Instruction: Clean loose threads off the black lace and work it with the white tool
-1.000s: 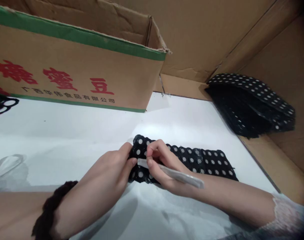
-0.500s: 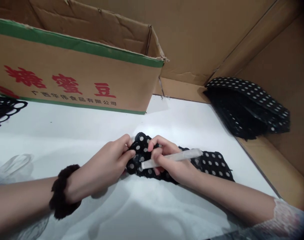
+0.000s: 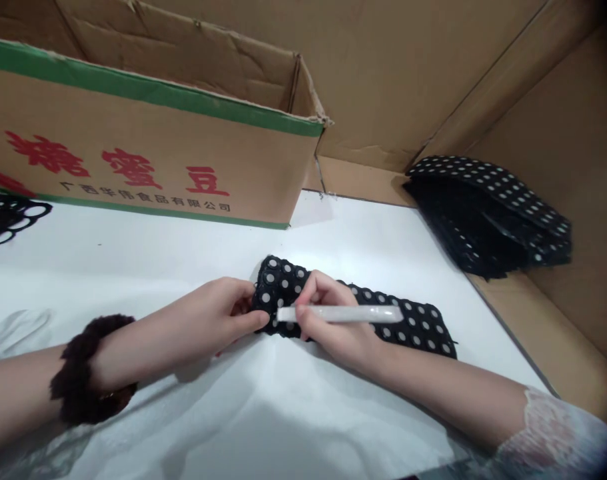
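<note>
A black strip [image 3: 417,325] with rows of pale round dots lies across the white table. My left hand [image 3: 218,317] grips its left end, the thumb on the dotted face and the other fingers partly hidden at the edge. In my right hand [image 3: 340,327], held over the strip, is a white, pen-like stick [image 3: 353,314]. The stick's left end is at the dots near my left thumb; whether it touches them I cannot tell. My right hand hides part of the strip's middle.
Behind my hands stands an open cardboard box [image 3: 153,150] with green edges and red characters. A stack of black dotted sheets [image 3: 493,213] leans at the right cardboard wall [image 3: 558,160]. Black pieces with ring-shaped holes [image 3: 13,217] lie at the left.
The strip's left end, bunched up before, now lies flatter with its dot rows visible. My left hand has shifted slightly left. The stick has turned closer to level and moved slightly.
</note>
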Motion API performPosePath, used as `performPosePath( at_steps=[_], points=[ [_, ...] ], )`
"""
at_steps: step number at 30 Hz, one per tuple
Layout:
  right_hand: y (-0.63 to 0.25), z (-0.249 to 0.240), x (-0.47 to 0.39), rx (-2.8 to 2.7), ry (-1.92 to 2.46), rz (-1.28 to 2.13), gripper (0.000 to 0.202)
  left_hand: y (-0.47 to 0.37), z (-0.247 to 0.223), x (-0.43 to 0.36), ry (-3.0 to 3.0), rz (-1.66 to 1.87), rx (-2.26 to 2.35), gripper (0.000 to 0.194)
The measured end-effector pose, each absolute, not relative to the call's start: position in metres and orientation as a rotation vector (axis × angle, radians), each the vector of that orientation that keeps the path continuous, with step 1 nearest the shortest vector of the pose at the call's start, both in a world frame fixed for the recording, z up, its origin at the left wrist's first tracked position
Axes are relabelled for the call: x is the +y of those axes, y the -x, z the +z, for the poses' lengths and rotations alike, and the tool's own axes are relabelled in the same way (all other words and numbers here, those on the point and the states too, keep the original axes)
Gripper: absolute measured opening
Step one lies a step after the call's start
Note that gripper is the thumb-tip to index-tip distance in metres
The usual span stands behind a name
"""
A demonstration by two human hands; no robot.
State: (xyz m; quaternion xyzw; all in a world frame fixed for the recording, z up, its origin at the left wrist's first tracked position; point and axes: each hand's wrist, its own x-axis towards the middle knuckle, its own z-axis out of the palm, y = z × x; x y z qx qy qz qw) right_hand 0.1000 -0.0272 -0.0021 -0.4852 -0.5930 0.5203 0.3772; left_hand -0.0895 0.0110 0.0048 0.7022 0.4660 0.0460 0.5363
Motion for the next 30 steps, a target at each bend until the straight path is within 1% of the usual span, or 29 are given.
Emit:
performPosePath(
  at_steps=[2, 8, 13, 19, 22, 25, 28, 30],
  points=[
    [-0.102, -0.006, -0.029, -1.599, 1.204, 1.297, 0.013, 0.091, 0.005, 0.011, -1.657, 0.079, 1.11, 0.024],
    [-0.102, -0.011, -0.03, -1.673, 1.165, 1.228, 0.015, 0.089, -0.001, 0.012, -1.402, 0.139, 0.987, 0.021],
    [-0.101, -0.014, -0.031, -1.738, 1.217, 1.198, 0.014, 0.089, -0.008, 0.001, -1.374, 0.27, 1.098, 0.022],
    [-0.097, -0.007, -0.031, -1.824, 1.282, 1.18, 0.013, 0.082, 0.002, -0.02, -1.717, 0.283, 1.308, 0.025],
    [-0.092, -0.003, -0.032, -1.906, 1.298, 1.12, 0.01, 0.077, 0.009, -0.025, -1.84, 0.222, 1.322, 0.019],
    [-0.088, -0.003, -0.032, -1.926, 1.264, 1.085, 0.012, 0.078, 0.009, -0.024, -1.898, 0.212, 1.297, 0.019],
    [-0.09, -0.005, -0.031, -1.776, 1.252, 1.177, 0.015, 0.085, 0.004, -0.013, -1.928, 0.206, 1.303, 0.023],
    [-0.095, -0.004, -0.03, -1.585, 1.269, 1.277, 0.021, 0.09, 0.0, -0.005, -1.924, 0.208, 1.3, 0.025]
  ],
)
